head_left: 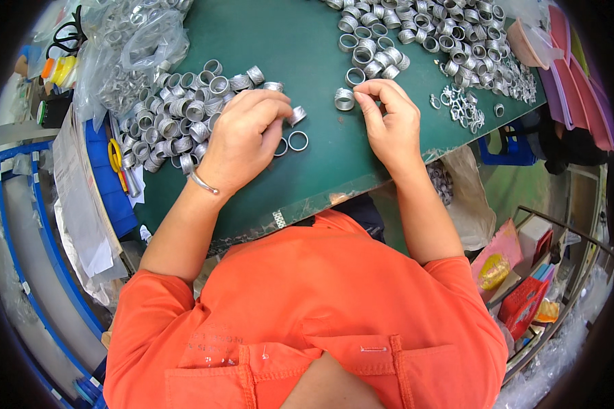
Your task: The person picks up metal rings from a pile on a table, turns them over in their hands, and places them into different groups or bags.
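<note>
My left hand is bent over the near edge of a heap of grey ribbed metal rings. Its fingers are curled in and their tips are hidden, so what they hold does not show. By those fingers a ribbed ring lies tilted, and two smooth thin rings lie below, one of them a plain ring and the other partly behind the hand. Across the gap, my right hand pinches thumb and forefinger together at the right rim of a single metal ring.
A larger heap of metal rings covers the back right of the green table, with small silver parts nearer. Clear plastic bags and black scissors lie back left. Yellow-handled pliers rest by a blue tray.
</note>
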A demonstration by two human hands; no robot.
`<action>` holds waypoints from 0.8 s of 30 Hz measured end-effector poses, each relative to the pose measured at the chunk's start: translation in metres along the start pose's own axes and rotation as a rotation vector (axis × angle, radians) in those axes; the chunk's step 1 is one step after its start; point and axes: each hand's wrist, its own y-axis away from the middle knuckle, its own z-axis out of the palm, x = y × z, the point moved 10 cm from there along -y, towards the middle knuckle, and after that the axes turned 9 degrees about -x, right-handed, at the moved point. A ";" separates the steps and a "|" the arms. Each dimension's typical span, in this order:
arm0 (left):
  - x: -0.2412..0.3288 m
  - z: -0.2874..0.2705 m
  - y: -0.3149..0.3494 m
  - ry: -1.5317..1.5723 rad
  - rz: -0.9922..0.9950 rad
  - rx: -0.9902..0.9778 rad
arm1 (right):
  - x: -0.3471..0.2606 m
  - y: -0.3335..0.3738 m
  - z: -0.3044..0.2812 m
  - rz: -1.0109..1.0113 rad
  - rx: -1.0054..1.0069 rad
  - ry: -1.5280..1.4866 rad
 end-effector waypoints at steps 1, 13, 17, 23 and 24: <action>0.004 -0.001 -0.002 0.040 0.012 0.055 | -0.004 0.002 -0.001 -0.022 -0.005 0.069; 0.013 0.021 -0.009 -0.014 0.031 0.039 | -0.027 0.012 0.023 -0.272 -0.058 0.569; 0.016 0.049 -0.025 -0.230 0.111 -0.062 | -0.018 0.020 0.022 -0.222 -0.159 0.354; 0.000 0.046 -0.034 -0.331 0.050 0.022 | 0.014 0.038 0.021 0.143 -0.263 -0.522; -0.003 0.047 -0.032 -0.360 0.033 0.000 | 0.016 0.040 0.022 0.166 -0.268 -0.622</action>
